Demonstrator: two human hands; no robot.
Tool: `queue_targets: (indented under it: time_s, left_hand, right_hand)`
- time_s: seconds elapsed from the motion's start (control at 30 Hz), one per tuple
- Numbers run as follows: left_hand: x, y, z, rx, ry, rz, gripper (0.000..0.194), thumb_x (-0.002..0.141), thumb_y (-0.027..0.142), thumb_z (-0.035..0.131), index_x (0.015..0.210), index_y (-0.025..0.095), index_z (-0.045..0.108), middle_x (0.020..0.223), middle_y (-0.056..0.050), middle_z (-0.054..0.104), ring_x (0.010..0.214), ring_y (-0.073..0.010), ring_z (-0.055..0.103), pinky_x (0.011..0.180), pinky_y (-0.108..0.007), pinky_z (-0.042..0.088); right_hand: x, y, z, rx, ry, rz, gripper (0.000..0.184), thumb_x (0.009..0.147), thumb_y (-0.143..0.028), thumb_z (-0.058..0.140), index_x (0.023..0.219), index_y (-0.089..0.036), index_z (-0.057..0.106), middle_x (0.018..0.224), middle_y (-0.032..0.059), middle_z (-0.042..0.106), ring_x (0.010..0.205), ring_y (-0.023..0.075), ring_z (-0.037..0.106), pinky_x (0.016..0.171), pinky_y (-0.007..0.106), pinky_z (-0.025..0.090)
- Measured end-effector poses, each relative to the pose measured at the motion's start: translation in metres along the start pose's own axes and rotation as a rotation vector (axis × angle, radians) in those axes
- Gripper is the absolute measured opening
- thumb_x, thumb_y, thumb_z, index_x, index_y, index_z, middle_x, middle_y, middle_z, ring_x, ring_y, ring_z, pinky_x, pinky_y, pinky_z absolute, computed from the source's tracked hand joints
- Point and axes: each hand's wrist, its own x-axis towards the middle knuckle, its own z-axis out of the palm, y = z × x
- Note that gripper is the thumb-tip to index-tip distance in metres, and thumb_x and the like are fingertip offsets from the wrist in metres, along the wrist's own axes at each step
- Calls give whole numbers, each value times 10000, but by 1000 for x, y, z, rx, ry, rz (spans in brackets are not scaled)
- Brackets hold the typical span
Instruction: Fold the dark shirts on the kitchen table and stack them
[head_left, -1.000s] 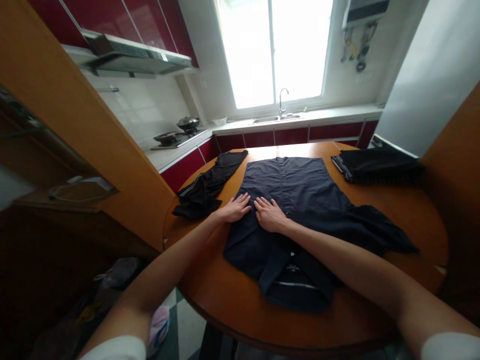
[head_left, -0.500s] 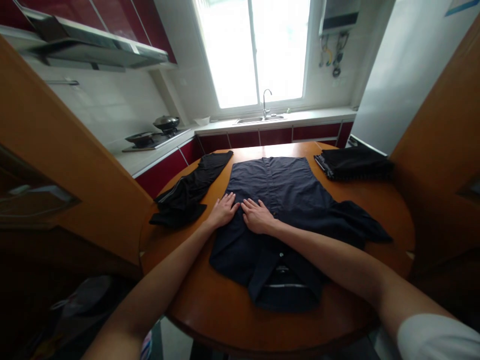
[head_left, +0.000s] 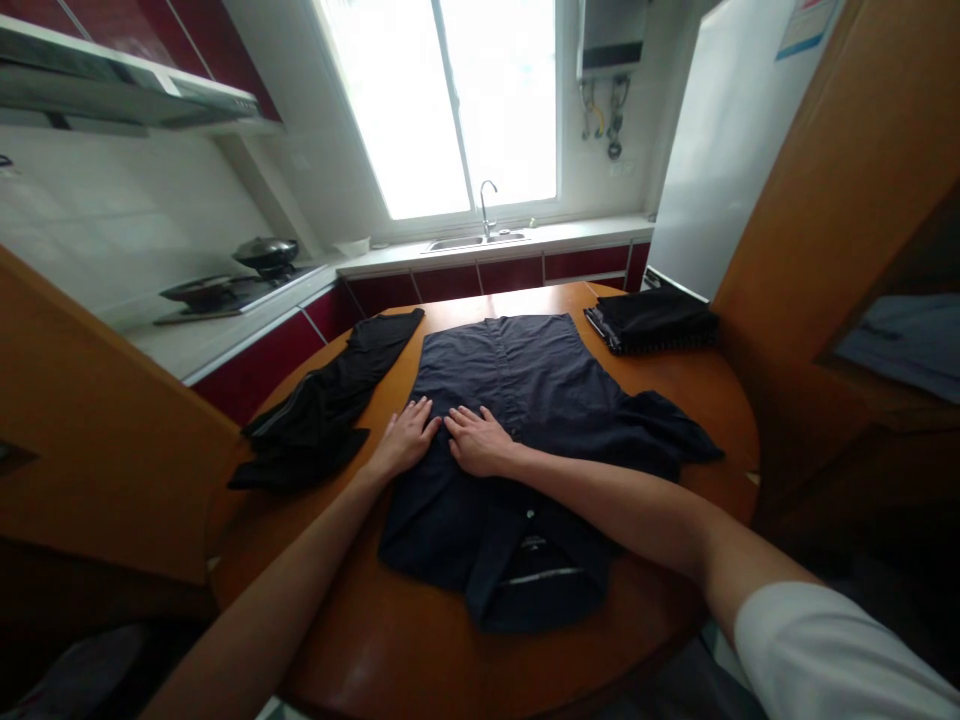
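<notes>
A dark navy button-up shirt (head_left: 525, 365) lies spread on the round wooden table (head_left: 360, 660), its collar toward me and its hem toward the window. My left hand (head_left: 407, 437) rests on the shirt's left edge, fingers stretched out. Just beside it, my right hand (head_left: 478, 440) lies flat on the cloth near the button line, fingers extended. Neither hand grips anything. One sleeve reaches out to the right; the left sleeve is not visible, apparently folded under or hidden.
A crumpled black garment (head_left: 322, 405) lies at the table's left. A stack of folded dark clothes (head_left: 656, 318) sits at the back right. Beyond are a sink (head_left: 457, 243), a stove with pans (head_left: 240, 290) and a white fridge (head_left: 731, 150). Wooden panels flank the table.
The whole scene has shifted left as the head turned right. Both hands stay flat at about the same place on the shirt, which looks unchanged.
</notes>
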Motion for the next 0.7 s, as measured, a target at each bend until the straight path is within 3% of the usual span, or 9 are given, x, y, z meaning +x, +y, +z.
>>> queue_targets:
  time_s: [0.3,0.53,0.7]
  left_hand:
    - [0,-4,3,33,1,26,621,1025,427,263,1548,108,367,1635,-132,287,1520,-303,249,1196,-586,233]
    - [0,-5,4,39,30,37,588,1035,429,252,1530,155,416,1616,-124,336,1505,-299,294,1179,-571,283]
    - [0,-3,2,3,5,28,605,1042,458,230,1542,158,392,1634,-114,300,1516,-292,268,1194,-561,250]
  right_hand:
    - [1,0,3,-1,6,-1,538,989,-322,382,1480,-109,429,1585,160,396,1488,280,314,1199,584,230]
    - [0,-1,2,-4,20,-1,528,990,-322,372,1474,-121,444,1574,154,416,1479,269,332,1194,576,242]
    - [-1,0,2,-10,16,-1,539,987,-315,370,1480,-109,437,1579,154,408,1479,269,329,1195,577,239]
